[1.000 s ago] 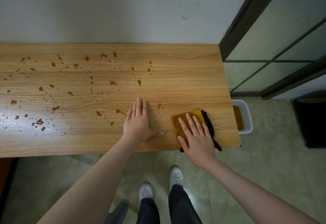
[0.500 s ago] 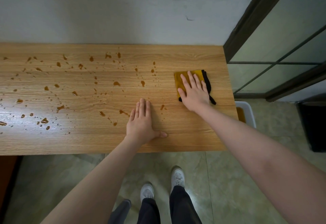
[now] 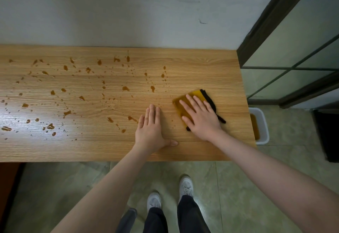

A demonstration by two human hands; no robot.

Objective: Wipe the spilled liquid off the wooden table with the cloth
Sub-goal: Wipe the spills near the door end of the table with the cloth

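Brown spilled liquid lies in drops and small puddles across the left and middle of the wooden desk, thickest toward the left edge where the surface shines, and thinning out toward the middle. The nearest drops sit just left of the left hand. That hand lies flat on the desk near its front edge, fingers straight and close together, thumb spread to the right; it holds nothing.

Just to its right, apart from it, the right hand presses flat on the cloth, fingers straight and slightly fanned, not curled round it. The cloth is mustard yellow with a black edge along its right side; it lies on the desk's right part, with its far end and the black edge showing beyond the hand. The wood right of the cloth looks dry.

Past the desk's right end, a white plastic tub stands on the tiled floor with brown liquid in it. Beyond it rises a dark-framed glass partition. Below the desk edge the person's white shoes stand on the floor.
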